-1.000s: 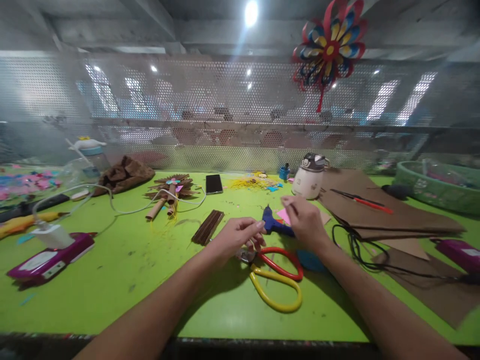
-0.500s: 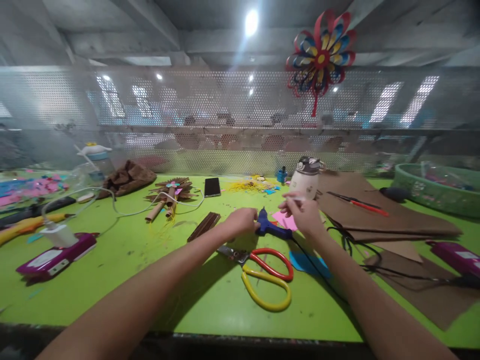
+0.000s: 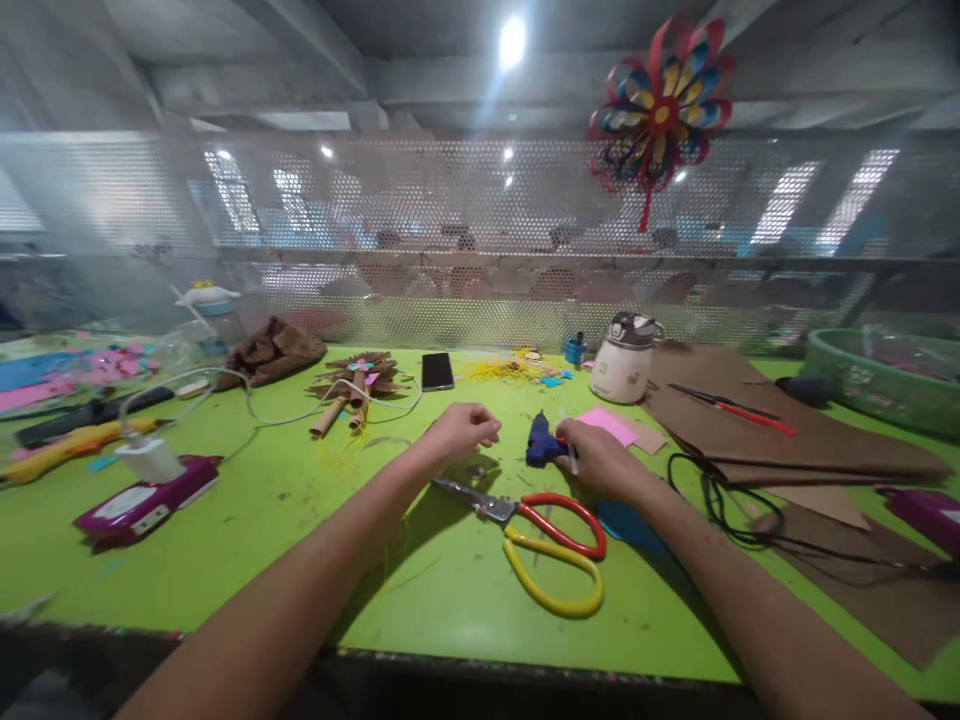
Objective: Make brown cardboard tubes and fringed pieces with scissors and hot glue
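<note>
- The right hand (image 3: 600, 458) is closed around the handle of a blue glue gun (image 3: 538, 440), its nozzle pointing away from the person; a thin whitish stick (image 3: 573, 455) shows at the fingers of the same hand.
- The left hand (image 3: 459, 435) is just left of the glue gun, apart from it, with fingers curled and thumb near the fingertips; whether it pinches anything small, I cannot tell.
- Scissors (image 3: 499, 508) lie on the green surface (image 3: 262, 560) nearer the person than both hands, one handle loop red and the other yellow, blades pointing toward the underside of the left hand.
- Pink paper (image 3: 609, 425) lies just beyond the right hand; blue paper (image 3: 634, 525) is partly hidden under the right forearm.
- Beyond the left hand are a dark phone (image 3: 437, 371) and, further left, a brown spiky craft piece (image 3: 379, 372) with paper tubes (image 3: 328, 418).
- Beyond the right hand stands a white jug (image 3: 622, 370) with a dark lid, a small blue bottle (image 3: 575, 350) to its left.
- To the right of the right hand, a black cable (image 3: 709, 480) loops beside brown paper sheets (image 3: 750, 440).
- Well left of the left hand, a white plug (image 3: 150, 458) sits on a purple power strip (image 3: 146, 505).
</note>
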Available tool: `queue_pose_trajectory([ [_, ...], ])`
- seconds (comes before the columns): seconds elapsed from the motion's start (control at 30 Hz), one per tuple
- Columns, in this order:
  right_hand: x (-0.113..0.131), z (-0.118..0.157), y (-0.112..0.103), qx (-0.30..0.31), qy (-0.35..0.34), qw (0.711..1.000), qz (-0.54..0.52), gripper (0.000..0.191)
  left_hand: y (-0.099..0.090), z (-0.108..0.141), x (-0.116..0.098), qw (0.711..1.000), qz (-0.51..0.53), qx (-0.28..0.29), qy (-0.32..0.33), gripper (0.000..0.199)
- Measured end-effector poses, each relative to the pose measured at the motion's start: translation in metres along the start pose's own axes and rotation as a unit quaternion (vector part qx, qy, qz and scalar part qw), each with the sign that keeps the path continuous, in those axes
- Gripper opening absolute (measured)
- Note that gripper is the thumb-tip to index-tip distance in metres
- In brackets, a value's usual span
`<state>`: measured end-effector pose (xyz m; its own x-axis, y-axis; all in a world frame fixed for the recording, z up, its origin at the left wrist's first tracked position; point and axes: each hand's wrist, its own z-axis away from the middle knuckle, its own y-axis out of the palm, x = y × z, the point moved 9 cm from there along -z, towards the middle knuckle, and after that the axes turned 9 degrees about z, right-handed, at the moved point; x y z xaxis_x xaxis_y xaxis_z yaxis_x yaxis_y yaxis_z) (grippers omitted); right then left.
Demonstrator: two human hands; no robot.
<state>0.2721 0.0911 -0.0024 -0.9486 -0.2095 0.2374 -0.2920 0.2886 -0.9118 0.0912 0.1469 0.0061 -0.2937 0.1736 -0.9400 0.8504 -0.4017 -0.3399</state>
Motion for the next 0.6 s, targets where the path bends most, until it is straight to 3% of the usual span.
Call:
queue_pose_trajectory([
  [0.13, -0.01, -0.005, -0.018, -0.031, 0.032, 0.998, -0.041, 0.018, -0.003, 0.006, -0.001, 0.997, 0.074, 0.003, -0.015, 0.024],
  [0.23, -0.013, -0.007, -0.033, -0.042, 0.052, 0.991, -0.118, 0.024, 0.006, 0.012, 0.0, 0.992, 0.115, 0.024, -0.035, 0.022],
  [0.37, 0.004, 0.0, -0.047, -0.051, 0.06, 0.93, -0.359, 0.033, 0.039, 0.025, 0.0, 0.983, 0.157, 0.081, -0.056, 0.02],
  [0.43, 0.021, 0.005, -0.05, -0.054, 0.046, 0.911, -0.405, 0.032, 0.058, 0.031, -0.004, 0.959, 0.249, 0.118, -0.069, 0.023],
  [0.5, 0.037, 0.009, -0.051, -0.072, 0.017, 0.896, -0.438, 0.029, 0.068, 0.036, -0.016, 0.935, 0.326, 0.137, -0.042, 0.028],
  [0.6, 0.052, 0.014, -0.048, -0.115, 0.004, 0.881, -0.459, 0.022, 0.068, 0.043, -0.035, 0.895, 0.423, 0.141, 0.015, 0.031],
])
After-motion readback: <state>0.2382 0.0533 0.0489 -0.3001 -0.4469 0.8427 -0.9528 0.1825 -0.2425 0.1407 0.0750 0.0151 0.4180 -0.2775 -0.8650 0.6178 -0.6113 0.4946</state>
